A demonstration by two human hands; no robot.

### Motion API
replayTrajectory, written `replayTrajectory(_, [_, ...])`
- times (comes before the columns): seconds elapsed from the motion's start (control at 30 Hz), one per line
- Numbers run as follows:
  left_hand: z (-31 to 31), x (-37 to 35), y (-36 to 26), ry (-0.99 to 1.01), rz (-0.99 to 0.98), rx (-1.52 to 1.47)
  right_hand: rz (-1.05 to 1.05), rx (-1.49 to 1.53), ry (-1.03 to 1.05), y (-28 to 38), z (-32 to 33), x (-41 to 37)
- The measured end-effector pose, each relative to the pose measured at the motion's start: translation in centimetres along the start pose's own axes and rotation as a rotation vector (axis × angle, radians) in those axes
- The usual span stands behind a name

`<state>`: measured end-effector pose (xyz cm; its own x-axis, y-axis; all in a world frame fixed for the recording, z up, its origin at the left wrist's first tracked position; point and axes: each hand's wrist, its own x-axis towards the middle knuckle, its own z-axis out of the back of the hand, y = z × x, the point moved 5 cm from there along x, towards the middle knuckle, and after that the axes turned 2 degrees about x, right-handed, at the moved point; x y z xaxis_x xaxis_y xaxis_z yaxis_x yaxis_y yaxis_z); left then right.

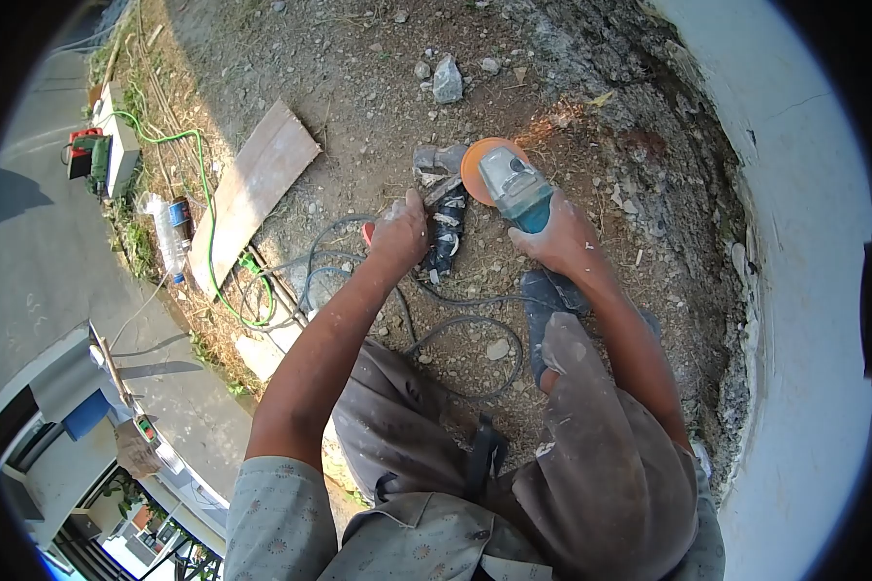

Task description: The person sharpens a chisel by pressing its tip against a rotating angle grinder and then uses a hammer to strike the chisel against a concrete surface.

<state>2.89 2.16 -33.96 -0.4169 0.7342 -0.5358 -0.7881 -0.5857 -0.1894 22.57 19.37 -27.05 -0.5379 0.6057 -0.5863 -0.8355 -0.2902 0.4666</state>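
A teal-bodied angle grinder (515,189) with a round orange disc (475,167) is gripped in the right hand (557,237) and points away from it, with the disc low over the dirt. A dark, white-smeared, elongated metal piece (448,230) lies on the ground against the closed left hand (397,232), its far end by the disc.

Nothing here can be read. The bottle (170,237) lying in the weeds has a blue label (180,215), but its print is too small and blurred to make out. Any brand or number on the dusty teal grinder (515,189) is illegible. The same goes for the green and red tool (89,155) at the far left.
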Motion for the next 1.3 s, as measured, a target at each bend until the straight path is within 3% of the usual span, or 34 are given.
replayTrajectory(0.33, [0.1, -0.2, 0.0, -0.032, -0.003, -0.038, 0.004, 0.010, -0.017, -0.4, 0.6, 0.5])
replayTrajectory(0.63, [0.0, -0.1, -0.1, -0.012, -0.001, 0.012, 0.021, 0.115, -0.159, -3.1, 3.2, 3.3])
replayTrajectory(0.93, [0.2, -0.1, 0.0, -0.008, -0.011, -0.025, 0.084, 0.139, -0.073, -1.7, 0.1, -0.3])
replayTrajectory(1.3, [0.2, -0.1, 0.0, 0.007, -0.007, -0.025, 0.002, 0.030, -0.002, -0.5, -0.2, -0.1])
